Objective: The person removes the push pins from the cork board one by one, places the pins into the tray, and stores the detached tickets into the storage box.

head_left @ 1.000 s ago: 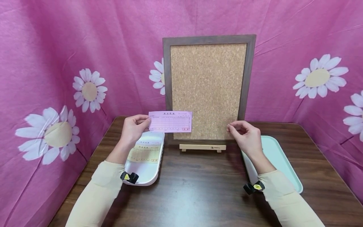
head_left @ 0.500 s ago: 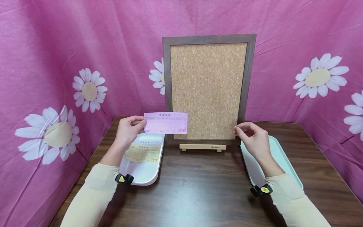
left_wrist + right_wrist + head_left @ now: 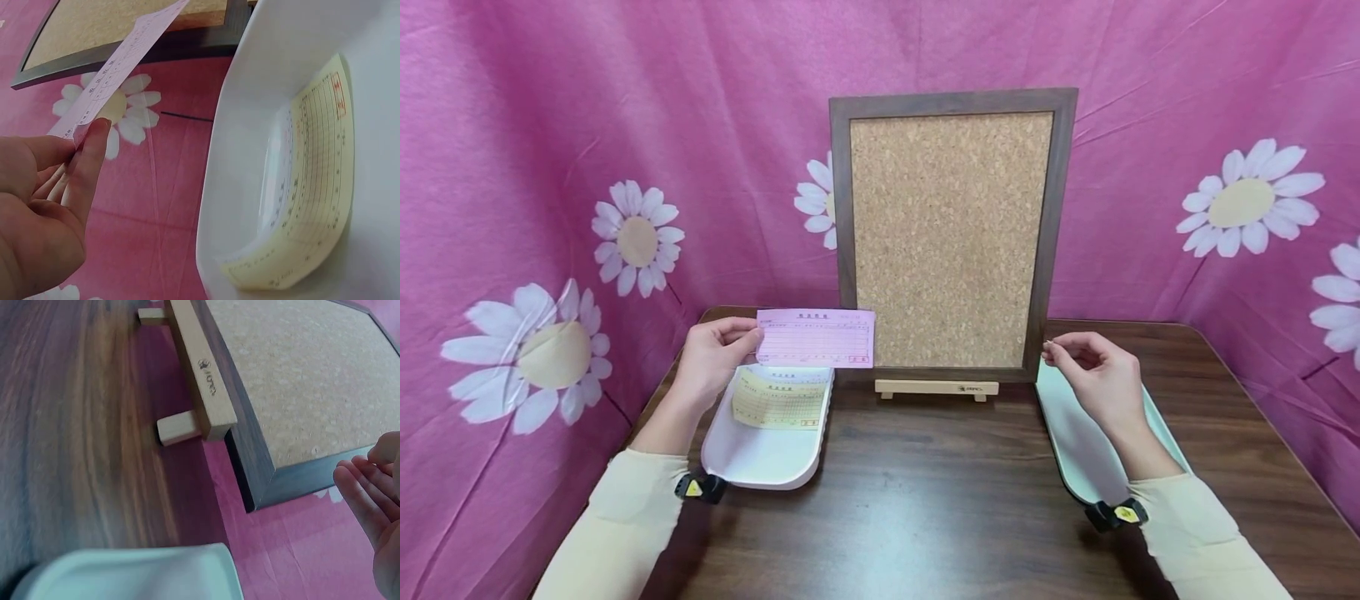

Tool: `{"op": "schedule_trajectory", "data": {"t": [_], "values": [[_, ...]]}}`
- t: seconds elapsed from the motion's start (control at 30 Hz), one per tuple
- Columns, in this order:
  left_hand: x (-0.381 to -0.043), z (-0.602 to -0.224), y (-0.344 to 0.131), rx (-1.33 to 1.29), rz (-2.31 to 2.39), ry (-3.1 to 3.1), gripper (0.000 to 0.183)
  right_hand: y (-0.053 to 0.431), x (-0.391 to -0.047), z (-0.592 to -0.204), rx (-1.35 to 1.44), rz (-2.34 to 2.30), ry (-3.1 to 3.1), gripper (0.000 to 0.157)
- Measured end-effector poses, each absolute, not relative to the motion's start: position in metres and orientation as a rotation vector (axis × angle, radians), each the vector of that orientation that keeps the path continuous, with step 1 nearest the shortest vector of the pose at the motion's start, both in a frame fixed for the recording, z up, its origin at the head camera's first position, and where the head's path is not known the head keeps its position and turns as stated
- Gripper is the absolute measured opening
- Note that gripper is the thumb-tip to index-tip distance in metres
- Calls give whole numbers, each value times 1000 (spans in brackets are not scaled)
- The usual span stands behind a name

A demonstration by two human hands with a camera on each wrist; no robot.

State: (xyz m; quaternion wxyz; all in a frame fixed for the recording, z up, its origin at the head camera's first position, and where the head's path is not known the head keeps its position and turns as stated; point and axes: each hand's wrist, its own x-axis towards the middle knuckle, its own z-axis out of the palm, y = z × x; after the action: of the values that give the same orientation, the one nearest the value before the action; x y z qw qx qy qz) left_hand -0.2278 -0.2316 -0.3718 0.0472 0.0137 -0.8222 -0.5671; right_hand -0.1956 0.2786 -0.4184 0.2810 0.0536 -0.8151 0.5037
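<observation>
My left hand point(image 3: 715, 360) pinches a pink receipt slip point(image 3: 816, 340) by its left end, thumb in front. The slip faces me, level over the far end of a white tray point(image 3: 752, 471), and overlaps the lower left corner of the framed corkboard point(image 3: 951, 242). My right hand point(image 3: 1101, 383) has thumb and forefinger together beside the board's lower right corner, pinching a tiny pale thing point(image 3: 1047, 343), too small to tell its kind. In the right wrist view, the thumb hides what lies between the fingertips.
A curled yellow slip point(image 3: 325, 169) lies in the white tray with another paper behind it. The board stands on a small wooden easel point(image 3: 936, 389). Under my right hand is a mint green tray point(image 3: 1071, 454) on the wooden table point(image 3: 910, 517). A pink flowered cloth point(image 3: 737, 125) hangs behind.
My left hand has moved left and slightly down with the pink slip. My right hand has moved right and slightly down, past the board's frame. The hands are farther apart.
</observation>
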Motion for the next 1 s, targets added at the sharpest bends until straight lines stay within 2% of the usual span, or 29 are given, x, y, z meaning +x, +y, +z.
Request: {"op": "schedule_trajectory", "data": {"t": [0.6, 1.0], "values": [[-216, -381, -261, 81, -1713, -2480, 37, 303, -181, -425, 123, 1145, -2280, 8], [-207, -387, -276, 148, -1621, -2500, 38, 324, -172, -437, 59, 1187, -2313, 10]]}}
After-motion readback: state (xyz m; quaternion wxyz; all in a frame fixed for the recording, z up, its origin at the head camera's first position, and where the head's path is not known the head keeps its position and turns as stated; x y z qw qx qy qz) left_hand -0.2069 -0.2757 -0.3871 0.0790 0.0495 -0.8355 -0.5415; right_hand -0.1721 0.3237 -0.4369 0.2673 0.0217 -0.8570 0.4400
